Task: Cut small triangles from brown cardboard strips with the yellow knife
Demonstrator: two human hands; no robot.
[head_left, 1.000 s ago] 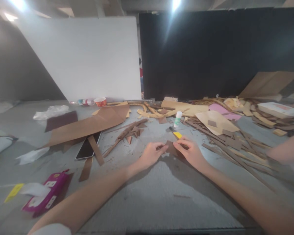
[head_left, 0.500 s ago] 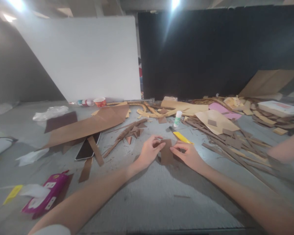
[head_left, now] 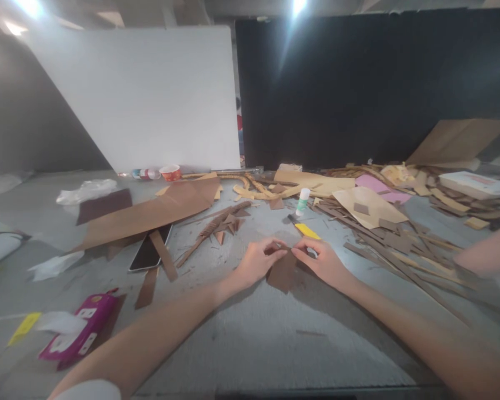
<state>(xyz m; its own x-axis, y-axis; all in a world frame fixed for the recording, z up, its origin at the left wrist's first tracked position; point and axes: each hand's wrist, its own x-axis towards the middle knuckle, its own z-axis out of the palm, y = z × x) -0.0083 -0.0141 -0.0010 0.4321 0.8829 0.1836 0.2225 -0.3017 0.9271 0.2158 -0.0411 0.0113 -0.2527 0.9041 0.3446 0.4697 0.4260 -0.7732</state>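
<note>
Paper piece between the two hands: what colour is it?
The paper piece is brown, seen best in the head view.

Layout around the paper piece between both hands.
On the tabletop, the cutter lies at one o'clock, the glue stick just beyond it; the wrapped stick at ten; the bowl between ten and eleven, with the bottle on its nine-o'clock side; the phone at nine, partly under the large sheet; the tissue pack between eight and nine; the box at two.
</note>
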